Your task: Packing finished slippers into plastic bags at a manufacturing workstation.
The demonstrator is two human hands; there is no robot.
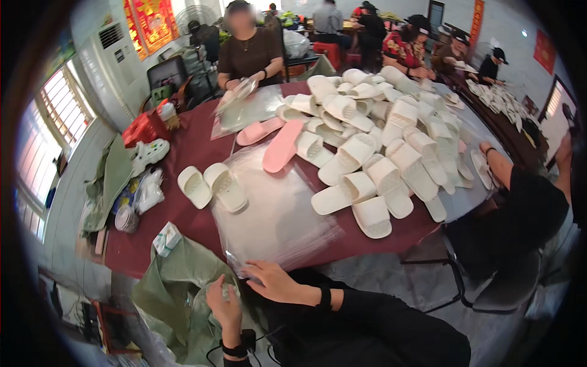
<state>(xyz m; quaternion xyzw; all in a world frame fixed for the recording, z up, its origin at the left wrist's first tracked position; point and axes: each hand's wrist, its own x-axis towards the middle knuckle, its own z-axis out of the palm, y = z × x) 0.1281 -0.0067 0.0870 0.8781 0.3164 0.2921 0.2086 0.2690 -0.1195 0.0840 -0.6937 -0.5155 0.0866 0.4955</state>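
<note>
My right hand [273, 282] is at the near edge of a stack of clear plastic bags [269, 214], fingers stretched out and holding nothing I can see. Whether its fingertips touch the bags, I cannot tell. To its left, my left hand [224, 304] hovers by a green woven sack [177, 275], its fingers apart. A pair of white slippers [229, 188] lies by the upper left part of the bags. Two pink slippers [283, 147] lie beyond the bags. A large heap of white slippers [367, 153] covers the table's right half.
The table has a dark red cover [183, 134]. A small white-green box [167, 238] sits at its near edge, with a jar [126, 218] and a red bag [143, 128] further left. Opposite, a person [251, 55] handles clear bags; another person's arm [498, 165] reaches in from the right.
</note>
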